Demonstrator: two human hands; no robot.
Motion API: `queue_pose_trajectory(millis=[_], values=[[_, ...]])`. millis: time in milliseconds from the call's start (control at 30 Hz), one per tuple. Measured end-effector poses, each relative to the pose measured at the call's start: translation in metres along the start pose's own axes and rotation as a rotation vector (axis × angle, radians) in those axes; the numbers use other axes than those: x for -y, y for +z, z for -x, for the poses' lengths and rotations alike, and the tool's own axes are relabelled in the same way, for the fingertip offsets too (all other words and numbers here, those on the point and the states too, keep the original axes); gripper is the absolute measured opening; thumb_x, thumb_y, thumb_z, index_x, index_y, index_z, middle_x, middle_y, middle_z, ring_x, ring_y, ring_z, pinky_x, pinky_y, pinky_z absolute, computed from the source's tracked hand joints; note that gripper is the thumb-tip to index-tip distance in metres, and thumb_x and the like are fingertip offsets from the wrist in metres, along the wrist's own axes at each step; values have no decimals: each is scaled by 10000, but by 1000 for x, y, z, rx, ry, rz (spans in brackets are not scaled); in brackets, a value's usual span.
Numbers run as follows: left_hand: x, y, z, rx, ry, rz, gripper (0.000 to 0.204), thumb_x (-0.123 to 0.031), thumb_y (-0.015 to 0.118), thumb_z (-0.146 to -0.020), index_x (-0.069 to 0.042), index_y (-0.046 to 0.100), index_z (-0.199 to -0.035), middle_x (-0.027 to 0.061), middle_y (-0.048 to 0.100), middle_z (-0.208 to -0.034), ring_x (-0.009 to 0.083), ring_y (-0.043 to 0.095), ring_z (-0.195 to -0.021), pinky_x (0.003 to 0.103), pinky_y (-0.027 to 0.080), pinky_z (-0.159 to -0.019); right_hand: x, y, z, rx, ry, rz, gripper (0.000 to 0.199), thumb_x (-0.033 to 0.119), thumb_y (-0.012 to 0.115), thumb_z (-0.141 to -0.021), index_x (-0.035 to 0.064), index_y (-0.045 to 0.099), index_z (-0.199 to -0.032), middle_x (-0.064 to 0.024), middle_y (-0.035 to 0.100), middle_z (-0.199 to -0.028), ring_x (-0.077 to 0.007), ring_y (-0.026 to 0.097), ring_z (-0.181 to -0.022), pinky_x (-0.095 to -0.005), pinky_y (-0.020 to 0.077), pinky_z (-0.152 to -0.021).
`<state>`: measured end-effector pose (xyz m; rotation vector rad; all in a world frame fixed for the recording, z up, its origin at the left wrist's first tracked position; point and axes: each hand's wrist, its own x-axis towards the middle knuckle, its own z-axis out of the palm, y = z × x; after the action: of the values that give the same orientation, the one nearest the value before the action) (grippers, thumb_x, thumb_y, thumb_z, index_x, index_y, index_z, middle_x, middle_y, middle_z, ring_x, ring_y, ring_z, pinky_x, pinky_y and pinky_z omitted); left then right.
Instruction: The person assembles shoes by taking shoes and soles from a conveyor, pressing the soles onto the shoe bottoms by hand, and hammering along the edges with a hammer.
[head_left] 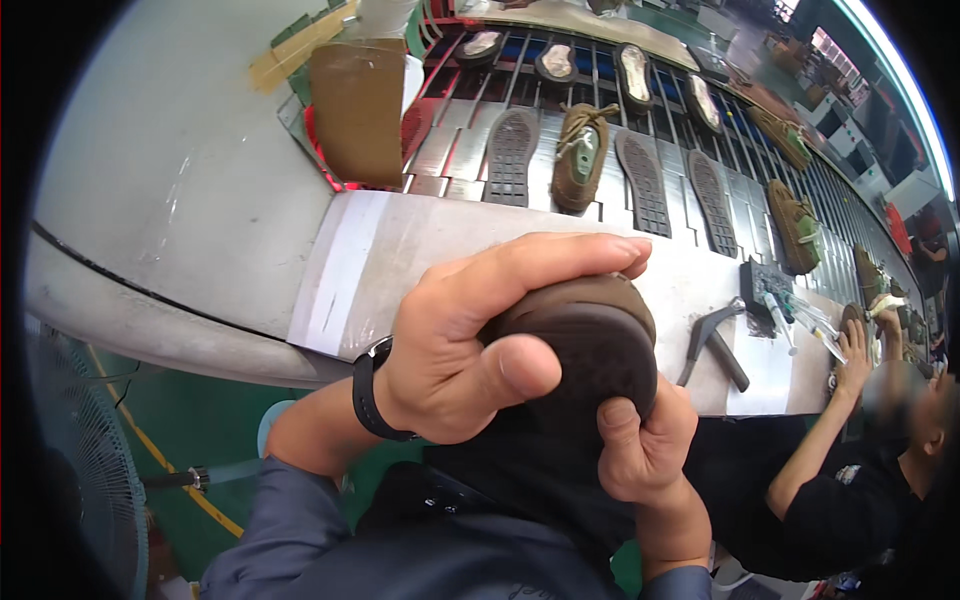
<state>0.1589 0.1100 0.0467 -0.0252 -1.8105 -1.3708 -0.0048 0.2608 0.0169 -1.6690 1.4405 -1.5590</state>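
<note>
Brown shoe just off view centre toward 4 o'clock, dark sole showing. Left hand: fingers wrapped wide round it from 9 o'clock. Right hand: fingers closed on its 5 o'clock edge.

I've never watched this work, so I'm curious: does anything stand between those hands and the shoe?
Nothing visible does: the left hand and the right hand both hold the shoe directly. The hammer lies off to the right, clear of them.
</note>
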Motion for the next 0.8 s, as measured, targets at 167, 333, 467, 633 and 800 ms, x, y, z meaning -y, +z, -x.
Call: queue_pose_trajectory(millis=[167, 333, 467, 633, 800], values=[[-17, -8, 9, -35, -46, -95, 583, -460, 551, -1112, 73, 587, -1344, 340, 668, -1313, 392, 681, -1243, 500, 568, -1057, 3, 10, -5, 42, 19, -9, 192, 182, 738, -1020, 13, 686, -947, -110, 635, -677, -279, 637, -539, -367, 491, -523], [-29, 2, 9, -225, -161, 46, 360, -272, 559, -1103, 66, 626, -1211, 316, 704, -1221, 362, 728, -1126, 486, 594, -1012, 7, 16, -10, 88, -46, 85, 153, 144, 768, -984, 28, 683, -931, -125, 657, -696, -315, 658, -558, -378, 504, -523], [-28, -7, 9, -144, -175, -114, 366, -277, 558, -1105, 70, 629, -1199, 311, 708, -1212, 362, 726, -1135, 483, 593, -1009, 13, 17, -17, 113, -14, 114, 144, 141, 796, -958, 32, 702, -955, -127, 670, -708, -317, 671, -571, -376, 510, -526], [-20, -19, 10, -206, -135, -176, 398, -325, 596, -1110, 57, 634, -1215, 272, 725, -1191, 353, 740, -1091, 474, 597, -983, 4, 19, -21, 58, -52, 120, 174, 158, 829, -938, 33, 709, -927, -123, 670, -691, -298, 678, -564, -369, 510, -524], [-13, -29, 16, -204, -3, -332, 418, -368, 629, -1092, 38, 634, -1190, 247, 733, -1156, 332, 744, -1054, 454, 600, -960, 5, 25, -27, 56, -49, 191, 189, 168, 831, -941, 30, 705, -912, -118, 678, -692, -284, 687, -566, -360, 509, -519]])
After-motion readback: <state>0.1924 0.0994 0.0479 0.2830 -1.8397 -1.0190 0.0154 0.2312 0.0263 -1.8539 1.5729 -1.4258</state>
